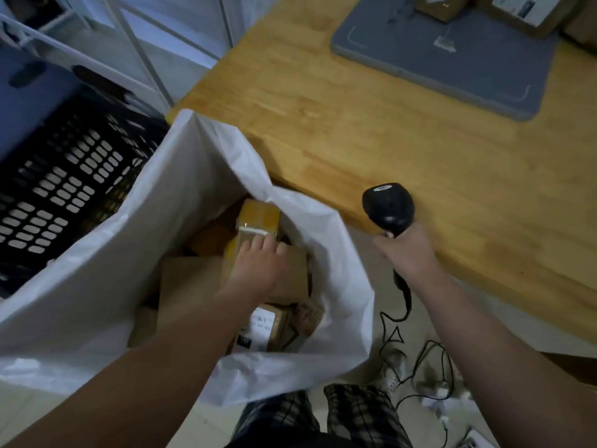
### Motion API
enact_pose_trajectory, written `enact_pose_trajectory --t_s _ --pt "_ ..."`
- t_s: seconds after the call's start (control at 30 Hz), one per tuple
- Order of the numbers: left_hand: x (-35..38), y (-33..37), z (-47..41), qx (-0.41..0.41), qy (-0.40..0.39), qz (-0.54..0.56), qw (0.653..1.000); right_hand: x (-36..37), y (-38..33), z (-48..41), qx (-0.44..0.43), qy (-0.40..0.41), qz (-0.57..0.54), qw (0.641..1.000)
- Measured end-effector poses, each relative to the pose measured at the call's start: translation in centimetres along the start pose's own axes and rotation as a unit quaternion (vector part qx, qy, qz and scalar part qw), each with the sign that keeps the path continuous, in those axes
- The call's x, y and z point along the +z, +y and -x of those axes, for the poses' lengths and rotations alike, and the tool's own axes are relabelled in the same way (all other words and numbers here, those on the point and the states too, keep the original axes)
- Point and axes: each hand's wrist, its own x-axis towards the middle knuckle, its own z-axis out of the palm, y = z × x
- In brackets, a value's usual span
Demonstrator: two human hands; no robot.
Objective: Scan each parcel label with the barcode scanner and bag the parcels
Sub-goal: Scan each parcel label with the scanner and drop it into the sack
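A large white plastic bag [135,260] stands open on the floor beside the wooden table [371,130]. Several brown cardboard parcels lie inside it. My left hand [258,270] reaches down into the bag and lies on top of a brown taped parcel [258,218], fingers spread over its upper face. Below my wrist another parcel with a white label [268,328] shows. My right hand [407,250] grips the handle of the black barcode scanner [387,208], held at the table's near edge, its cable hanging toward the floor.
A grey mat [452,59] on the table's far side carries more cardboard parcels [529,11]. A black perforated crate [58,189] stands left of the bag. Cables and a power strip [429,376] lie on the floor by my feet.
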Motion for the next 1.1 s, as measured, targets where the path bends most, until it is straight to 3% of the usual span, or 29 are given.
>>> enact_pose_trajectory --t_s 0.1,0.4,0.77,0.9,1.1 --pt "-2.4 0.2 -2.1 0.022 0.126 0.016 0.992 -3.6 -1.5 -1.4 -0.011 0.027 -0.009 1.000" --pt "-16.8 9.1 -14.0 0.074 0.246 0.120 0.959 -19.9 -6.7 -7.1 -0.060 0.176 -0.015 0.982" --pt "-32.8 19.6 -30.3 0.103 0.357 0.106 0.922 -41.8 -12.6 -19.3 -0.188 0.313 0.081 0.927" --pt "-36.2 20.2 -35.9 0.081 0.355 0.099 0.926 -45.4 -15.5 -25.3 -0.225 0.303 0.093 0.921" --pt "-40.5 17.4 -46.5 0.017 0.294 0.194 0.936 -44.0 -20.5 -35.9 -0.141 0.155 -0.147 0.967"
